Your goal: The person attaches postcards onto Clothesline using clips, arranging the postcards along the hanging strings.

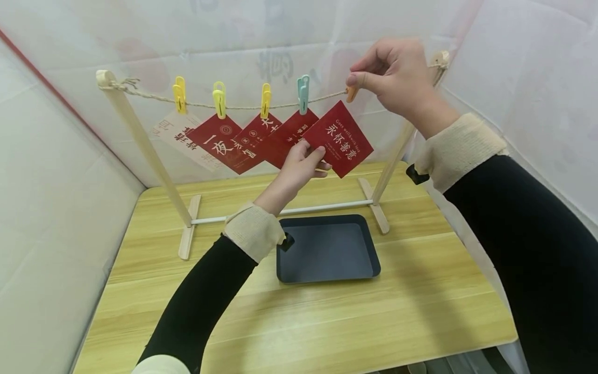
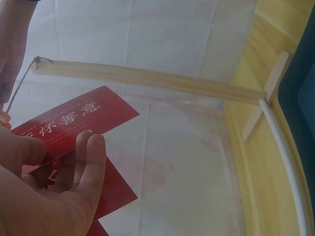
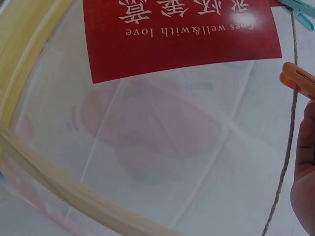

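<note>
A square red card point(image 1: 345, 139) with white Chinese characters is pinched at its lower left edge between the thumb and fingers of my left hand point(image 1: 302, 167). Its top corner is just below the rope point(image 1: 329, 96). My right hand point(image 1: 397, 78) grips an orange clothespin point(image 1: 352, 94) by its upper end, at the rope. In the right wrist view, the orange clothespin point(image 3: 298, 78) straddles the rope and the card's corner point(image 3: 266, 46) is close by but apart from it. Left of this hang several cards, among them a red one point(image 1: 216, 136) under a yellow clothespin point(image 1: 219, 99).
The rope is tied between two wooden posts point(image 1: 145, 148), joined low down by a white rod point(image 1: 327, 207). A dark rectangular tray point(image 1: 331, 249) lies on the wood-grain table point(image 1: 411, 311) in front of the rack. White cloth walls point(image 1: 528, 98) surround the table.
</note>
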### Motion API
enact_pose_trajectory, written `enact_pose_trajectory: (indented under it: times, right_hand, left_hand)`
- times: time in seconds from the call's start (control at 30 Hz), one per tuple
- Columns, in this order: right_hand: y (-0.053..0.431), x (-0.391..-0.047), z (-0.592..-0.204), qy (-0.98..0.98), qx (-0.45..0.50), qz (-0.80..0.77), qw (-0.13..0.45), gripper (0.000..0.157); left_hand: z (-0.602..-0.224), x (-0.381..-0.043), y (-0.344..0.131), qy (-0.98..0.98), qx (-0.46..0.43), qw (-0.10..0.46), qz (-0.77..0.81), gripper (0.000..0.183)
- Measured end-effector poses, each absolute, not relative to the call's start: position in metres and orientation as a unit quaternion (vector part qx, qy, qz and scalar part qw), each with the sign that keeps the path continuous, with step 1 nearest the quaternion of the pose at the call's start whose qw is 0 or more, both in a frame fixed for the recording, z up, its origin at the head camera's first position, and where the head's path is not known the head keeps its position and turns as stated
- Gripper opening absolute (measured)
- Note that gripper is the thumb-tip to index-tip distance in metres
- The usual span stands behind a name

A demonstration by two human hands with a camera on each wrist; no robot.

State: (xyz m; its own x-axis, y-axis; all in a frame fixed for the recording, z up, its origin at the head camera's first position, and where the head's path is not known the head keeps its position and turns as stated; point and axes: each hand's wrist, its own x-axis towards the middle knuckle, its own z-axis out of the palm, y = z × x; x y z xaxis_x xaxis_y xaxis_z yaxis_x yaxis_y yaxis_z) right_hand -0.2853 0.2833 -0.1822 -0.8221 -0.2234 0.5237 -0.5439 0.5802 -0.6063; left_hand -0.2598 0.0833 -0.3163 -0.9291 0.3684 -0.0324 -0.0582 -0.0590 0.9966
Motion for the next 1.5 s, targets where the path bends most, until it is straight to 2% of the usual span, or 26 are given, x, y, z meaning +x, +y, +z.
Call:
enact_pose_trajectory:
  times: [0.53,0.93,1.5]
  right_hand:
    - [0.2813,-0.2853,-0.1897,-0.873,0.235,0.381,0.193,0.023]
    - [0.2823,-0.2808,-0.1908,-0.894,0.201,0.368,0.159,0.031]
    - [0.2741,-0.2785,-0.1918,-0.913,0.208,0.295,0.192,0.041]
  left_hand:
    - [-0.314,-0.2573,0.0832,0.683,0.125,0.135,0.707,0.031]
    - [-0.3136,-0.2559,0.0862,0.685,0.116,0.142,0.705,0.031]
    - [-0.3213,-0.2581,0.0854,0.658,0.113,0.141,0.731,0.033]
